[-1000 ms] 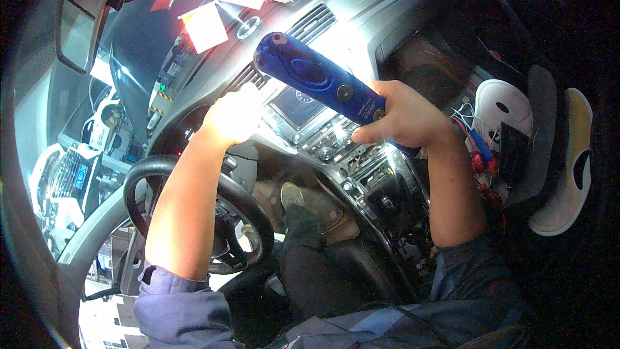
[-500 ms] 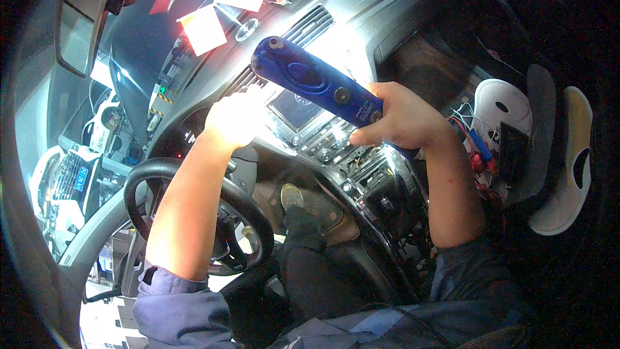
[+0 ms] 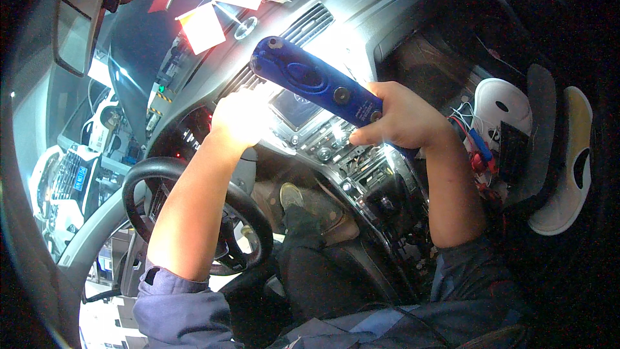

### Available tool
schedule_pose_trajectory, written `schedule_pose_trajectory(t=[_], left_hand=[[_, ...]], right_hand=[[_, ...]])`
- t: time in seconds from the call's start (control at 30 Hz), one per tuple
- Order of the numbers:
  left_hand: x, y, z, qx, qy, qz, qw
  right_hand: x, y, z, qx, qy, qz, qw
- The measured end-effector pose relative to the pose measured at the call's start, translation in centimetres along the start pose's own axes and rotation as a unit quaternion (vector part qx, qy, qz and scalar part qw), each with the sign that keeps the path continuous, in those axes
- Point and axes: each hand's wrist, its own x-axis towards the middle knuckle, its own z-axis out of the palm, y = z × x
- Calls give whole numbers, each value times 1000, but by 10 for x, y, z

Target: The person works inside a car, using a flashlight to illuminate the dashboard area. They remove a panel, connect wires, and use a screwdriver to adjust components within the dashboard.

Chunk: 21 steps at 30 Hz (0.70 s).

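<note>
My right hand (image 3: 408, 116) is wrapped round one end of a blue hand-held work light (image 3: 313, 83). Its back, with round metal discs, faces up, and the body slants up to the left over the centre dashboard. Strong light falls on the dashboard beneath it. My left hand (image 3: 240, 119) is at the left edge of the centre console, beside the screen (image 3: 294, 108). Its fingers look curled in, but glare washes out the tips and whatever they grip. Below the screen, the control panel (image 3: 325, 153) has knobs, and the console under it looks partly opened up.
The steering wheel (image 3: 261, 239) stands under my left forearm. Two small flags on a stand (image 3: 247, 28) are on the dashboard, near an air vent (image 3: 310, 22). To the right lie a white pad (image 3: 497, 100), tangled wires (image 3: 462, 116) and a pale curved insole-like piece (image 3: 578, 155).
My left hand and forearm have shifted slightly right, toward the screen. My right hand and the blue work light have stayed nearly still.
</note>
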Motion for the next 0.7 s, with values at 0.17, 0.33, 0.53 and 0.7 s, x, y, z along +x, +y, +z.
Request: schedule_pose_trajectory(t=[0.17, 0.33, 0.53, 0.7], left_hand=[[-1, 2, 1, -29, 19, 8, 999], [-1, 5, 0, -33, 36, 17, 999], [3, 3, 3, -18, 41, 13, 999], [4, 1, 7, -31, 73, 17, 997]], right_hand=[[0, 1, 1, 4, -2, 6, 1000], [1, 1, 0, 7, -3, 4, 1000], [0, 2, 0, 0, 1, -13, 1000], [1, 4, -1, -17, 8, -11, 1000]])
